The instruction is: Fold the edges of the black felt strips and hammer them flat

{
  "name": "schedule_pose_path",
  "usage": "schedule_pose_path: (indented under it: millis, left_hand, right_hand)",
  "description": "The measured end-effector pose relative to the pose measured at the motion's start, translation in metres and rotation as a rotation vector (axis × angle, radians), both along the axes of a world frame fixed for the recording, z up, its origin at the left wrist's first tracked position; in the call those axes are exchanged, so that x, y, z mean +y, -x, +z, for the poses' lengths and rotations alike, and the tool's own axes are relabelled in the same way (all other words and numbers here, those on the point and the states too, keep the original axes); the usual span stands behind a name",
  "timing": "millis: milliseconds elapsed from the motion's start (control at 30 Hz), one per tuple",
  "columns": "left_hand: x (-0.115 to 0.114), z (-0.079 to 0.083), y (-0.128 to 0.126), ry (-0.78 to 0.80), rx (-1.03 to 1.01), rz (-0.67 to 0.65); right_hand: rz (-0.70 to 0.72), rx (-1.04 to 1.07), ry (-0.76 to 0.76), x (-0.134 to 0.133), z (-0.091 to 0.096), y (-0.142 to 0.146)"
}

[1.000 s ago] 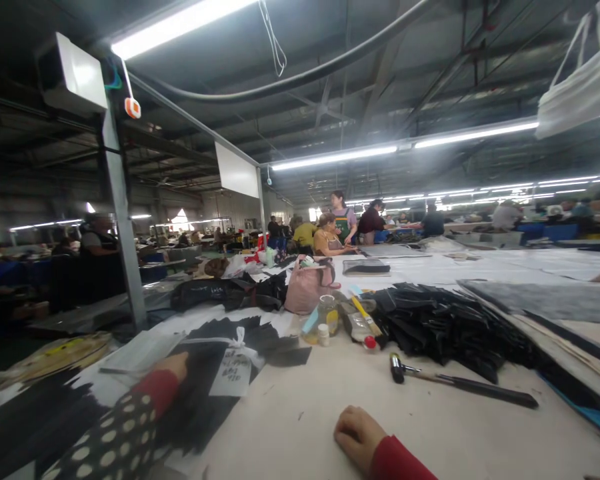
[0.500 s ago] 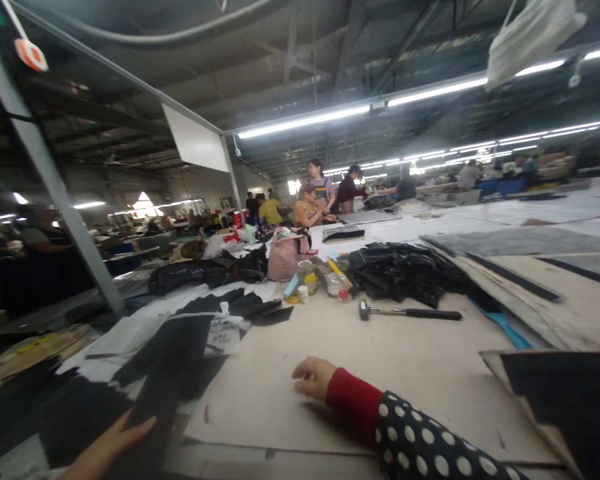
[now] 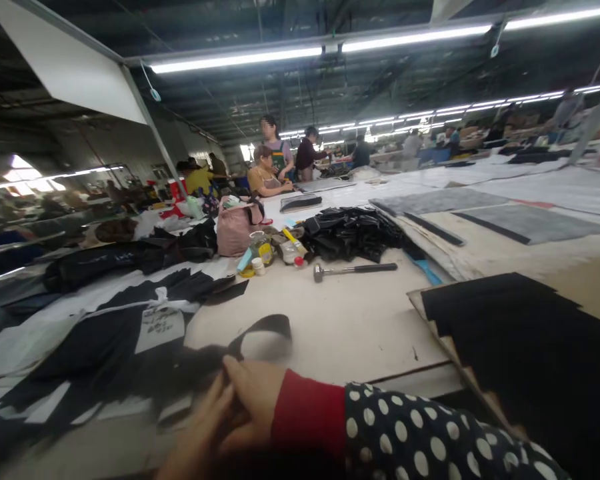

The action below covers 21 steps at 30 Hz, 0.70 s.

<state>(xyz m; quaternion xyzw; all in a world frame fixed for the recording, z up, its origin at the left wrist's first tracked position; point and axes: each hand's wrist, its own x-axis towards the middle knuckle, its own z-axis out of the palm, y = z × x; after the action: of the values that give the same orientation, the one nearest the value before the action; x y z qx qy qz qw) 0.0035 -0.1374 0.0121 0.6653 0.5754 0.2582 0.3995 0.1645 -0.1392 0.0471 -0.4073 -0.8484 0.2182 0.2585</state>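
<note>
My right hand (image 3: 255,400), in a red cuff and polka-dot sleeve, is closed with its fingertips at a thin black strip (image 3: 281,325). The strip curls up into a loop beyond the fingers, and its other end runs left over the black pieces. Blurred and partly covered, my left hand (image 3: 200,427) meets the right one, its fingers pressed together at the same strip. To their left lies a stack of black cut pieces (image 3: 100,353), tied with a white band that carries a handwritten paper tag (image 3: 160,328).
Beyond my hands on the pale board (image 3: 330,320) lies a hammer (image 3: 355,269). Jars (image 3: 261,250), a heap of black pieces (image 3: 353,233) and a pink bag (image 3: 235,227) stand behind it. More black sheets (image 3: 510,333) lie at the right. Co-workers (image 3: 273,167) are farther back.
My hands have come together at the bottom middle, and a black strip now curls up at them. The view has swung right and down.
</note>
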Motion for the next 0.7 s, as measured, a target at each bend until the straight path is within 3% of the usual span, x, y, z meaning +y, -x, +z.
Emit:
schedule_pose_path:
  millis: [100, 200, 367, 433, 500, 567, 700]
  left_hand:
    - [0.005, 0.010, -0.028, 0.081, -0.169, -0.149]
    - [0.017, 0.022, -0.040, 0.013, -0.038, -0.338]
    - [0.045, 0.049, -0.044, -0.638, 0.458, -0.434]
    - [0.063, 0.055, -0.047, -0.720, 0.585, -0.582]
    - [0.085, 0.058, -0.046, -0.608, 0.706, -0.732]
    - [0.109, 0.058, -0.038, -0.420, 0.772, -0.802]
    - [0.149, 0.051, -0.009, -0.145, 0.611, -0.571]
  right_hand:
    - [-0.119, -0.113, 0.089, 0.015, 0.001, -0.024]
    - [-0.150, -0.242, 0.148, 0.030, 0.000, -0.051]
    - [-0.114, -0.255, 0.056, 0.040, -0.010, -0.071]
    - [-0.063, -0.272, 0.022, 0.039, -0.010, -0.072]
    - [-0.039, -0.288, 0.018, 0.041, -0.006, -0.076]
    - [-0.055, -0.276, 0.056, 0.047, 0.000, -0.089]
    - [-0.220, -0.236, 0.256, 0.069, 0.010, -0.142]
